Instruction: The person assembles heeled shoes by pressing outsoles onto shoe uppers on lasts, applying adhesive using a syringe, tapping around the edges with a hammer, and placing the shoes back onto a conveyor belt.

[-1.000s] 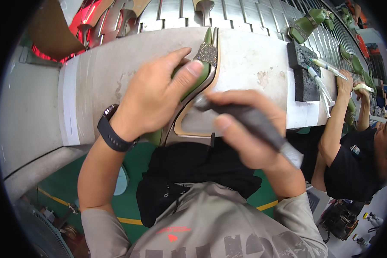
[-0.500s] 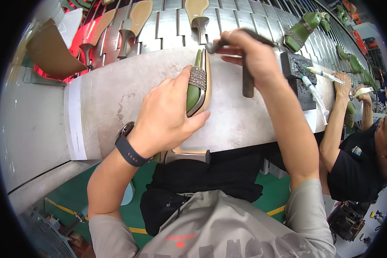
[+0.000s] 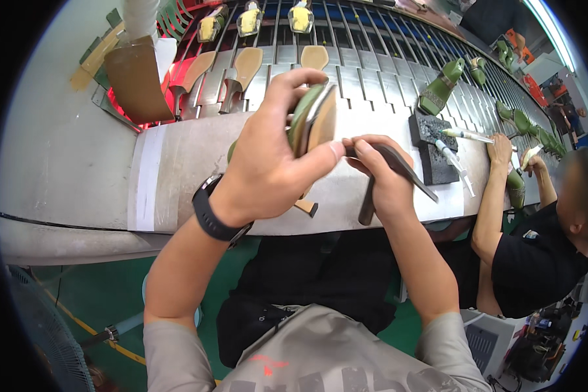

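Left hand [image 3: 268, 163] tight around a tilted green shoe [image 3: 317, 123], right hand [image 3: 390, 186] beside it, seemingly around a dark tool [image 3: 409, 172]

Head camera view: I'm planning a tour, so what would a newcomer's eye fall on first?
Likely the green high-heeled shoe in the left hand, near the centre, its tan sole facing right; beside it, the right hand grips dark two-handled pliers. Next, the red glow by the brown flap, upper left, and three tan heeled soles on the metal conveyor behind the workbench.
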`<state>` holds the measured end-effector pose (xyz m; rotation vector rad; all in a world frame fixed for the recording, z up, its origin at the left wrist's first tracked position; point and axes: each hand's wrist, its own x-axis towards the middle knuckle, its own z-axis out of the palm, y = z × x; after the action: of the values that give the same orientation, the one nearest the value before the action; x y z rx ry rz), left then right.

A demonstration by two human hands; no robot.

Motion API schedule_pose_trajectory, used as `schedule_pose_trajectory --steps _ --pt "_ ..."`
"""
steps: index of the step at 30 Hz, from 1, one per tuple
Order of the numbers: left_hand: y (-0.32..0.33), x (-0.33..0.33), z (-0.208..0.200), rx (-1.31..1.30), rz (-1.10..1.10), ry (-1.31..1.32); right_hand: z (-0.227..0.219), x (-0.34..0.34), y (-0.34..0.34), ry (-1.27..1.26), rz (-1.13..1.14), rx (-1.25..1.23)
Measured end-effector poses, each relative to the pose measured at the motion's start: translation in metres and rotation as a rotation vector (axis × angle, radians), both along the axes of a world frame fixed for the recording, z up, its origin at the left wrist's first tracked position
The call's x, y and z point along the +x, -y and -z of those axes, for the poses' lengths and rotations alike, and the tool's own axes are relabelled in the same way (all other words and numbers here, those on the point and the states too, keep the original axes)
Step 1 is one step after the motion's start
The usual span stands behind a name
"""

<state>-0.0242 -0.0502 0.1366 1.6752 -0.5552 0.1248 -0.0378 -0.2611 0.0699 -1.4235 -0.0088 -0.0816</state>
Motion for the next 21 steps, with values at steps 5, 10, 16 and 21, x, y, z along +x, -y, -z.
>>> schedule_pose_trajectory --steps 5,10,16,21 --pt "-0.021 -0.019 -0.013 0.221 -0.002 0.222 -0.057 -0.043 0.009 0.415 -0.029 -0.204" --pt "0.004 -0.035 0.002 0.023 -0.11 0.365 -0.108 -0.085 -0.014 0.572 -0.219 -0.139" --pt "0.009 -0.05 0.004 0.124 -0.15 0.32 -0.126 -0.073 -0.009 0.444 -0.339 -0.312" --pt "0.012 -0.054 0.022 0.089 -0.152 0.497 -0.148 -0.06 -0.01 0.454 -0.285 -0.511"
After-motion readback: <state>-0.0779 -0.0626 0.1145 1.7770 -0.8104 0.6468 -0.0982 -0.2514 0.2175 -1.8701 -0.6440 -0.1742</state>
